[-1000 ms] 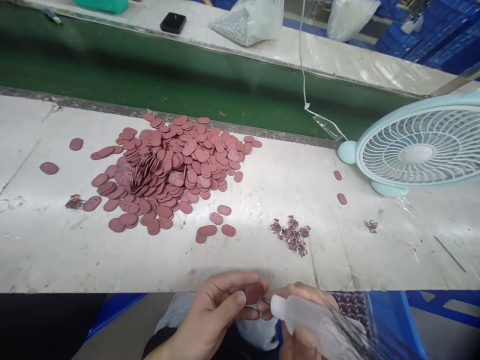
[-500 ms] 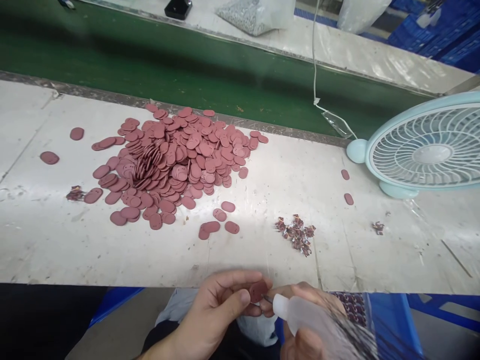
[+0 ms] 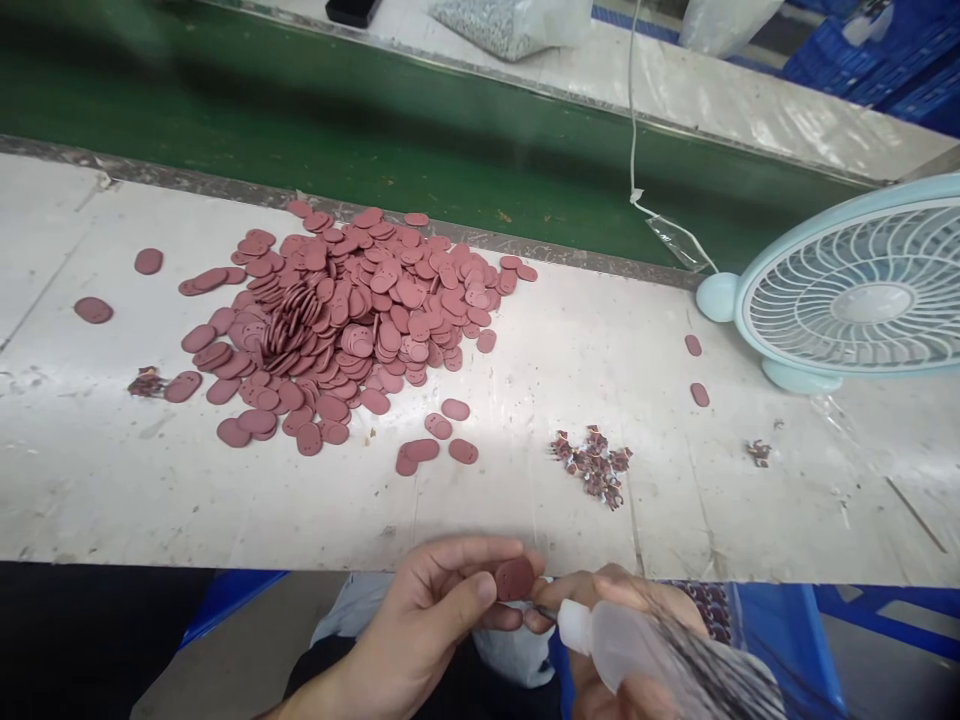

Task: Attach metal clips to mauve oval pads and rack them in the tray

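Note:
Near the table's front edge, my left hand [image 3: 442,620] pinches a dark red oval disc [image 3: 515,579] between thumb and fingers. To its right, my right hand [image 3: 637,620] is wrapped round a translucent white squeeze bottle [image 3: 626,640], its narrow dark tip pointing left, close below the disc. Dark strands lie across the bottle and partly hide it. A big pile of similar red discs [image 3: 390,290] spreads over the left and middle of the table. Small brown-red pieces [image 3: 592,465] form a cluster in front of my hands.
A light blue fan [image 3: 862,290] stands at the right. Behind the white table [image 3: 247,510] runs a green strip [image 3: 450,155]. A bag of small grey pieces [image 3: 495,25] lies beyond it. Below the edge at right is a blue tray [image 3: 821,650] with small parts.
The bottle tip has drawn back slightly to the right, away from the disc. The disc now faces the camera a little more. The view has shifted slightly.

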`<action>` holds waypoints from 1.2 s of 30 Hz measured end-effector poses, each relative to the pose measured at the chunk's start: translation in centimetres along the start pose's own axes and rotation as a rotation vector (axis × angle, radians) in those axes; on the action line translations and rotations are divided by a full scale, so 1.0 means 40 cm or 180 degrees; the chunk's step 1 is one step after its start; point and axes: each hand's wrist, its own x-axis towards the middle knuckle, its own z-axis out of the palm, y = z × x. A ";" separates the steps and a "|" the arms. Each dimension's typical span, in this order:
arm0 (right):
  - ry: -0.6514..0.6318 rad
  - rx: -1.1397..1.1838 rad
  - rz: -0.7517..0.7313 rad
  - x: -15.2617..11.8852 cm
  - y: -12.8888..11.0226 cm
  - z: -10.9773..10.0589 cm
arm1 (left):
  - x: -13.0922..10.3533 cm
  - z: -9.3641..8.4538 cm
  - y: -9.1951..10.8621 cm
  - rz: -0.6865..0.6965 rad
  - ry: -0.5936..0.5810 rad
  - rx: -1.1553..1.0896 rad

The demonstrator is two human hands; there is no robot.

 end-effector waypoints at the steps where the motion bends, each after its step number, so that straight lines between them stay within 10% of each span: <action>1: 0.0333 0.0217 0.0001 0.010 -0.013 0.008 | -0.001 0.000 -0.001 -0.0005 0.0017 0.0005; 11: 0.0703 0.0705 0.0189 0.036 -0.048 0.012 | 0.005 0.010 0.004 0.0052 -0.0031 0.0032; 16: 0.0916 0.2855 0.1082 0.119 -0.062 -0.147 | -0.004 0.008 0.015 0.0009 0.0072 0.0053; 20: 0.0694 0.6285 0.1666 0.211 0.021 -0.322 | -0.014 0.011 0.030 -0.0085 0.0371 0.0163; 23: 0.0571 0.6596 0.1611 0.245 0.080 -0.400 | -0.014 0.017 0.042 -0.0167 0.0597 0.0236; 27: 0.0513 0.6041 0.1236 0.215 0.080 -0.397 | -0.013 0.023 0.054 -0.0234 0.0790 0.0287; 36: 0.0099 -0.1553 0.0937 0.165 0.007 -0.258 | -0.014 -0.003 0.057 -0.0268 0.0727 0.0385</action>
